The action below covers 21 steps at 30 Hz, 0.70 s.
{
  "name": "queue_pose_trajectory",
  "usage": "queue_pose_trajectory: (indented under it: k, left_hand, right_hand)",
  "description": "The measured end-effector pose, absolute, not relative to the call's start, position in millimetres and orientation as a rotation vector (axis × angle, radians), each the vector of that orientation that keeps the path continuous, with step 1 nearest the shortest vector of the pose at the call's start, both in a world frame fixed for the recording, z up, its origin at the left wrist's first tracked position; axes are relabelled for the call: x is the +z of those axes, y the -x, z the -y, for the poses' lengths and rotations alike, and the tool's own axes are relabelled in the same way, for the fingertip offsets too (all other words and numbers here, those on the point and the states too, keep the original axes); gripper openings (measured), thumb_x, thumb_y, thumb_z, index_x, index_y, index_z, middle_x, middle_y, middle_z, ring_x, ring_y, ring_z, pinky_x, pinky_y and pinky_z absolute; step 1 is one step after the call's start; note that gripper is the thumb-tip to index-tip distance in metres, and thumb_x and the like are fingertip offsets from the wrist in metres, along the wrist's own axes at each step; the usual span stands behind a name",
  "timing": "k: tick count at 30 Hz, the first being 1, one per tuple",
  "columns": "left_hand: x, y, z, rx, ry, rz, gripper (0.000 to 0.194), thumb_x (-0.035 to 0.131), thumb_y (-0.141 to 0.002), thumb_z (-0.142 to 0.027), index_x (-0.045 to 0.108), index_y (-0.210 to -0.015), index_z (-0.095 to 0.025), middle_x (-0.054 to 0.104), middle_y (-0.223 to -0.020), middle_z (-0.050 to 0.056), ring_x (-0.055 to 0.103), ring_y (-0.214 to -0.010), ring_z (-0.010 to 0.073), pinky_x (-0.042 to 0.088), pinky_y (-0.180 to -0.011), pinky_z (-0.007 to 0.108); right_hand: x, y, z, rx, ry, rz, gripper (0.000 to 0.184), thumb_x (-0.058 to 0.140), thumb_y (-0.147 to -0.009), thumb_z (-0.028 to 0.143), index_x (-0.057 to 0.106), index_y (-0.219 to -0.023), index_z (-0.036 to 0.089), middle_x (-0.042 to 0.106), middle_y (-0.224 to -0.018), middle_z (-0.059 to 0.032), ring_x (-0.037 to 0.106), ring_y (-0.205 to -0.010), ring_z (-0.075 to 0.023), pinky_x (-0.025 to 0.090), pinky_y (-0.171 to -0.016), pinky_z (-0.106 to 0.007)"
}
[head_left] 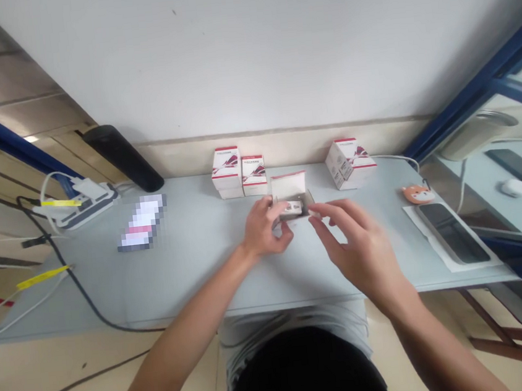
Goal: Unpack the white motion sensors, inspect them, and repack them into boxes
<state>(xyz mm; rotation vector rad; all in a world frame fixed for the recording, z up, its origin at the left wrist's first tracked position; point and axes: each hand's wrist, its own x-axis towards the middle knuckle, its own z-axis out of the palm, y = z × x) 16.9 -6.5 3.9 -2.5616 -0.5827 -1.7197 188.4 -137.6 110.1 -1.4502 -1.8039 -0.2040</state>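
My left hand (262, 229) grips the near side of an open white carton (288, 186) with a red-edged lid standing upright. A small white-and-grey insert (291, 208) sits in the carton, partly hidden by my left fingers. My right hand (349, 239) hovers just to the right with its fingers apart, its fingertips at the carton's right edge. I cannot tell whether those fingertips touch it. Behind the hands, white cartons with red markings (227, 172) stand stacked, with another (254, 175) beside them and one more (349, 162) further right.
The pale desk (195, 277) carries a power strip (87, 207) with cables at the left, a pixelated flat object (141, 223), and a black cylinder (123, 159). On the right lie an orange fox-shaped item (417, 194) and a phone (452, 232) on white paper.
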Motion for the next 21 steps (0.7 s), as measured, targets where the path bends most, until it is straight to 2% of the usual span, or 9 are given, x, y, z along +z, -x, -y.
queue_pose_trajectory:
  k: [4, 7, 15, 17, 21]
  left_hand:
    - [3, -18, 8, -1.693, 2.515, 0.571, 0.065, 0.059, -0.077, -0.020, 0.046, -0.141, -0.026, 0.060, -0.112, 0.010, 0.062, -0.092, 0.0251, 0.054, -0.075, 0.038]
    - [4, -19, 8, -1.693, 2.499, 0.570, 0.063, 0.060, -0.081, -0.022, 0.045, -0.142, -0.027, 0.060, -0.110, 0.010, 0.062, -0.091, 0.0247, 0.054, -0.074, 0.037]
    - [7, -17, 6, -1.734, 2.493, 0.576, 0.058, 0.061, -0.088, -0.027, 0.043, -0.143, -0.025, 0.061, -0.101, 0.007, 0.063, -0.083, 0.0230, 0.054, -0.070, 0.034]
    - [8, -17, 6, -1.773, 2.483, 0.598, 0.057, 0.061, -0.089, -0.027, 0.044, -0.144, -0.024, 0.063, -0.102, 0.007, 0.066, -0.086, 0.0238, 0.056, -0.073, 0.036]
    - [7, -16, 5, -1.770, 2.514, 0.676, 0.059, 0.056, -0.094, -0.028, 0.042, -0.150, -0.022, 0.069, -0.116, 0.012, 0.070, -0.103, 0.0266, 0.060, -0.085, 0.040]
  right_hand:
    - [99, -188, 127, -0.276, 1.579, 1.800, 0.017, 0.060, -0.105, 0.027, 0.068, -0.119, 0.023, 0.074, -0.093, -0.0042, 0.068, -0.080, -0.0219, 0.052, -0.072, -0.035]
    - [91, -192, 121, -0.322, 1.606, 1.801, 0.015, 0.058, -0.106, 0.028, 0.071, -0.111, 0.023, 0.073, -0.096, -0.0061, 0.066, -0.081, -0.0219, 0.050, -0.071, -0.035]
    - [71, -198, 107, -0.352, 1.663, 1.801, 0.031, 0.052, -0.109, 0.041, 0.075, -0.125, 0.026, 0.065, -0.109, -0.0102, 0.066, -0.086, -0.0219, 0.047, -0.060, -0.031]
    - [65, -196, 107, -0.315, 1.668, 1.882, 0.037, 0.051, -0.109, 0.043, 0.070, -0.136, 0.026, 0.064, -0.118, -0.0126, 0.067, -0.088, -0.0231, 0.048, -0.058, -0.031]
    - [53, -194, 108, -0.180, 1.595, 1.926, 0.054, 0.050, -0.108, 0.045, 0.047, -0.159, 0.027, 0.057, -0.136, -0.0172, 0.070, -0.093, -0.0256, 0.054, -0.057, -0.034]
